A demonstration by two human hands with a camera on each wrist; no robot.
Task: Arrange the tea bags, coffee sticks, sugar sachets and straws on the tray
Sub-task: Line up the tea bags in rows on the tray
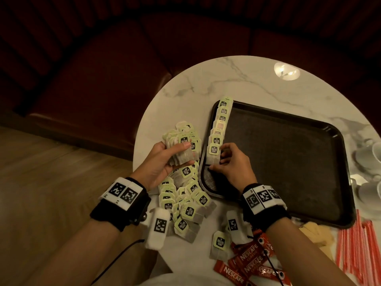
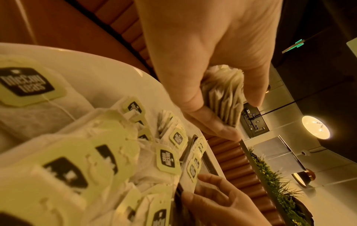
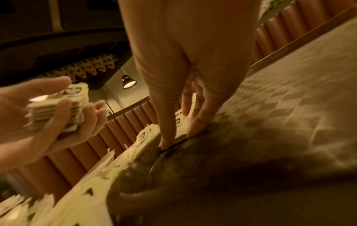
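A dark tray [image 1: 288, 162] lies on the round marble table [image 1: 237, 83]. Along its left edge runs a row of green-tagged tea bags [image 1: 219, 124], overlapping one another. My right hand [image 1: 228, 162] pinches the nearest tea bag [image 1: 212, 155] of that row between thumb and fingers, down on the tray's left rim [image 3: 179, 134]. My left hand [image 1: 165, 159] grips a stack of tea bags [image 1: 183, 149] [image 2: 224, 97] just left of the tray, thumb on top. A loose heap of tea bags [image 1: 185, 203] covers the table below that hand.
Red Nescafe coffee sticks [image 1: 249, 263] lie at the table's near edge. Red-and-white straws [image 1: 354, 246] and pale sachets [image 1: 315, 234] lie at the right. White cups [image 1: 369, 155] stand beyond the tray's right side. A dark red sofa [image 1: 123, 69] curves behind the table.
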